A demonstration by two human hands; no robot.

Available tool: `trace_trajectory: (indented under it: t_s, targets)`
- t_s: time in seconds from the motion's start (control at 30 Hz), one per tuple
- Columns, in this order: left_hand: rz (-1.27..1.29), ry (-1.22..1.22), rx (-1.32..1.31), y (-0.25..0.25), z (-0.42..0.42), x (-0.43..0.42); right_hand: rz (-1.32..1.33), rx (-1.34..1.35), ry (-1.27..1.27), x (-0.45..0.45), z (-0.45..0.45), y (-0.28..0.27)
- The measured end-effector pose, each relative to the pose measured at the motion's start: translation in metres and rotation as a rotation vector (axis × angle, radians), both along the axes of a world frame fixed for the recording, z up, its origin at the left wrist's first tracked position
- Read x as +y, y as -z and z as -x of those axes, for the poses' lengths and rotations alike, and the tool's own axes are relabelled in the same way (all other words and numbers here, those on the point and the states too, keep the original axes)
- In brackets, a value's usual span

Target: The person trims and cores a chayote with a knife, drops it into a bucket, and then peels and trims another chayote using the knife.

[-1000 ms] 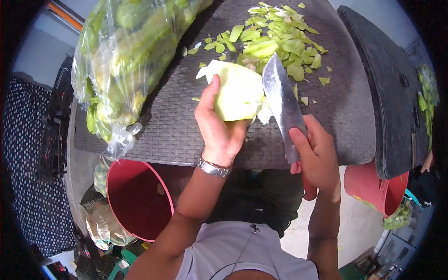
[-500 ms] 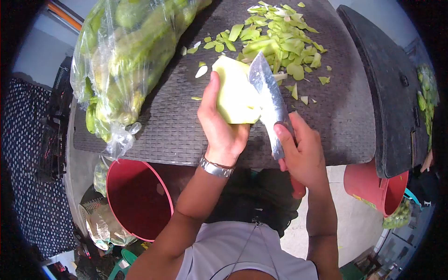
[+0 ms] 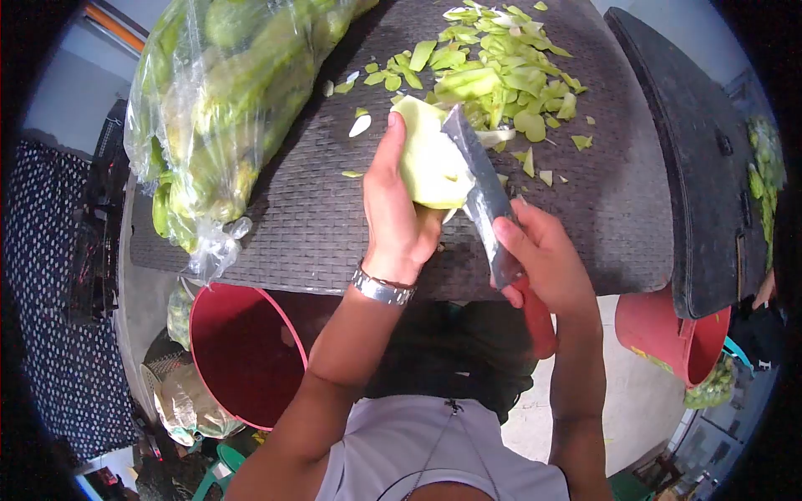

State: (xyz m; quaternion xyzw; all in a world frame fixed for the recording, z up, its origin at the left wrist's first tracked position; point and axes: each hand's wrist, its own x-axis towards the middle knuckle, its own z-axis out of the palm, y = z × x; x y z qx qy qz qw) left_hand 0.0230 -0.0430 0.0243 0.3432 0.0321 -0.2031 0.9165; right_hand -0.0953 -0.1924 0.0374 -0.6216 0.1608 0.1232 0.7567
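My left hand [image 3: 396, 204], with a metal watch at the wrist, holds a pale green peeled vegetable [image 3: 433, 159] over the dark woven-pattern table [image 3: 326, 213]. The fingers are mostly hidden beneath it. My right hand [image 3: 543, 255] is closed round a knife [image 3: 482, 179] with a wide blade and a red handle. The blade lies against the vegetable's right side. Beyond both hands is a heap of green peelings [image 3: 510, 71], with a few loose pieces around it.
A clear plastic bag of green vegetables [image 3: 242, 108] lies at the table's left. One red bin [image 3: 246, 359] stands below the front edge at left, another [image 3: 668, 338] at right. A black case-like panel [image 3: 693, 167] adjoins the right side.
The vegetable has turned in my left hand, which moved slightly right. The knife moved left and now slants across the vegetable's right side. A pale sliver lies left of the vegetable.
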Motion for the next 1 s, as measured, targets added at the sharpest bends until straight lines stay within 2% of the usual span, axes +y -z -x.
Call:
trace_trajectory:
  t_s: [0.07, 0.17, 0.27, 0.3, 0.37, 0.5, 0.63, 0.73, 0.83, 0.93, 1.0]
  targets:
    - [-0.019, -0.011, 0.043, 0.001, -0.005, 0.002, -0.14, 0.017, -0.042, -0.009, -0.002, 0.001]
    - [-0.029, -0.02, 0.089, -0.009, -0.006, 0.004, -0.286, 0.064, 0.023, -0.017, -0.001, 0.001]
    - [0.001, 0.112, 0.104, -0.013, -0.012, 0.009, -0.265, -0.004, 0.11, -0.018, -0.002, 0.007]
    - [0.014, 0.177, 0.103, -0.012, -0.015, 0.011, -0.158, -0.002, 0.117, -0.016, -0.003, 0.007]
    - [-0.019, 0.128, 0.097, -0.008, -0.019, 0.009, 0.059, -0.005, 0.133, -0.006, -0.008, 0.003]
    - [-0.081, 0.11, 0.011, -0.011, -0.016, 0.006, 0.261, 0.0, 0.12, 0.0, -0.014, -0.002]
    - [-0.132, 0.101, -0.055, -0.008, -0.002, -0.002, 0.725, -0.32, 0.359, 0.009, -0.03, 0.003]
    - [-0.164, 0.079, -0.128, -0.005, 0.003, -0.005, 0.901, -0.347, 0.295, 0.01, -0.037, -0.001]
    - [-0.164, 0.037, -0.123, -0.014, 0.003, 0.001, 0.947, -0.272, 0.372, 0.002, -0.044, -0.017]
    - [-0.118, 0.034, -0.152, -0.018, -0.001, 0.005, 1.039, -0.324, 0.442, -0.009, -0.054, -0.012]
    - [-0.109, 0.039, -0.109, -0.02, -0.002, 0.007, 0.998, -0.353, 0.491, -0.01, -0.057, -0.008]
